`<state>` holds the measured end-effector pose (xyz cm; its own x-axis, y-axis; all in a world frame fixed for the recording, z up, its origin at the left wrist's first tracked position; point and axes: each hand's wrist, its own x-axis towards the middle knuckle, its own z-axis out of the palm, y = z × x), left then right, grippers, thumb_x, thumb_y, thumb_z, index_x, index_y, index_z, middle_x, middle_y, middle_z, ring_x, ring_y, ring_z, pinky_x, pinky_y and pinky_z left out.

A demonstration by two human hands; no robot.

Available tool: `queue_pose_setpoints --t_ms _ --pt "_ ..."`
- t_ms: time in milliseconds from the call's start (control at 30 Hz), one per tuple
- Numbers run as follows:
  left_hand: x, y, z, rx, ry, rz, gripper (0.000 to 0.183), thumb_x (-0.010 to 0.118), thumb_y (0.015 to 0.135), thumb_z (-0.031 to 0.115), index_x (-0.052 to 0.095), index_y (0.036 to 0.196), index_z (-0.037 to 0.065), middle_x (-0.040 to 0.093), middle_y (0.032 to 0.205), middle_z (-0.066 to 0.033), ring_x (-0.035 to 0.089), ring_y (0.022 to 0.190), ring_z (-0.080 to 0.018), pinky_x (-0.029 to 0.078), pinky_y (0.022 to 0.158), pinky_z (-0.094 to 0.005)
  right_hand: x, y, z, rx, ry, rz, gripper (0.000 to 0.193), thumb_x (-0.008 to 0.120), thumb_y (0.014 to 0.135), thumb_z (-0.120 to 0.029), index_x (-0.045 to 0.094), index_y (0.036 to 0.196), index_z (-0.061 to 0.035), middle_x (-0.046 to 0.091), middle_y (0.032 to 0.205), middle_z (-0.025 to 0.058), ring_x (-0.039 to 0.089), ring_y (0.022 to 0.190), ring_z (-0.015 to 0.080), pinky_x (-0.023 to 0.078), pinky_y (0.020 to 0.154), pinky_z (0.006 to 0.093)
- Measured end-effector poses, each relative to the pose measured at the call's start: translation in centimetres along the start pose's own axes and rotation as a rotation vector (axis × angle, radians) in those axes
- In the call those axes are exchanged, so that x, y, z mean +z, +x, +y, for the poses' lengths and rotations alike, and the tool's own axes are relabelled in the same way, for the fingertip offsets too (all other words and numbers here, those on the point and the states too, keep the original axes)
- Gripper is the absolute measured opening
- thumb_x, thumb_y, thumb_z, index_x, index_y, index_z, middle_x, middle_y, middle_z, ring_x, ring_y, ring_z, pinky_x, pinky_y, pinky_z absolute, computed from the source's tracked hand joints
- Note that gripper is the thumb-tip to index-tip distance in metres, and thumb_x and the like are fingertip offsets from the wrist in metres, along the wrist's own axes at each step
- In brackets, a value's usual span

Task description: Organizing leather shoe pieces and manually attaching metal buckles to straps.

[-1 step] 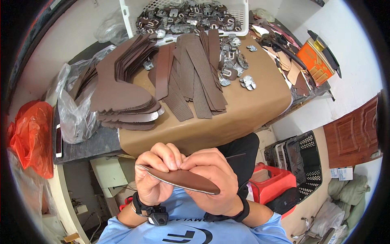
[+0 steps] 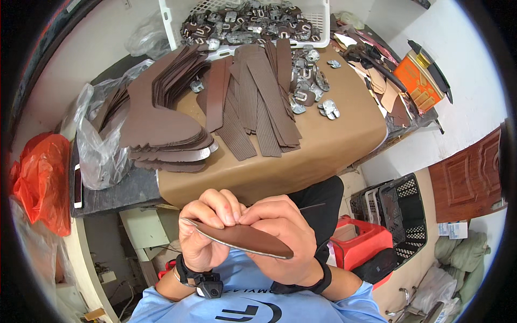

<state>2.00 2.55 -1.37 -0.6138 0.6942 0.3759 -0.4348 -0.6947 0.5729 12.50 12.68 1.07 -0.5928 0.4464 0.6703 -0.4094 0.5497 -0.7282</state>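
Note:
Close to my body, in front of the table's near edge, both hands pinch a brown leather-like piece point(image 2: 249, 240) with a pale cut edge. My left hand point(image 2: 207, 229) closes thumb and fingers on its upper edge. Right beside it, my right hand point(image 2: 283, 231) grips the same edge, with the fingertips of both hands nearly touching. The piece's rounded end hangs down toward the right. A thin dark strip point(image 2: 312, 206) sticks out behind my right hand; whether it belongs to the same piece is hidden.
On the tan-covered table point(image 2: 339, 145) lie stacked brown cut pieces point(image 2: 161, 126), ribbed brown strips point(image 2: 264, 102) and metal buckle parts point(image 2: 328, 109). A white basket point(image 2: 325, 32) of such parts stands behind. A phone point(image 2: 78, 185) lies at left; a red plastic stool point(image 2: 358, 245) stands at right.

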Motion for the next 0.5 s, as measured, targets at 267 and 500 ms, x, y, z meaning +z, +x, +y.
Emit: queue_pose_setpoints --t_ms 267,500 --pt "-0.1 0.0 0.2 0.01 0.171 -0.014 0.021 0.082 0.079 0.012 0.066 0.089 0.002 0.06 0.093 -0.0118 0.056 0.086 -0.0233 0.05 0.078 -0.0366 -0.5 -0.1 0.1 0.356 0.39 0.035 0.025 0.08 0.075 -0.002 0.063 0.093 -0.0021 0.067 0.099 0.0124 0.065 0.088 0.0237 0.052 0.079 0.0328" --pt "-0.7 -0.2 0.7 0.063 0.353 -0.062 0.028 0.085 0.071 0.003 0.068 0.093 -0.001 0.064 0.097 -0.0151 0.061 0.085 -0.0235 0.051 0.077 -0.0365 -1.6 -0.3 0.9 0.187 0.275 -0.144 0.024 0.079 0.076 0.002 0.063 0.093 -0.0003 0.065 0.095 0.0112 0.064 0.085 0.0208 0.051 0.077 0.0307"
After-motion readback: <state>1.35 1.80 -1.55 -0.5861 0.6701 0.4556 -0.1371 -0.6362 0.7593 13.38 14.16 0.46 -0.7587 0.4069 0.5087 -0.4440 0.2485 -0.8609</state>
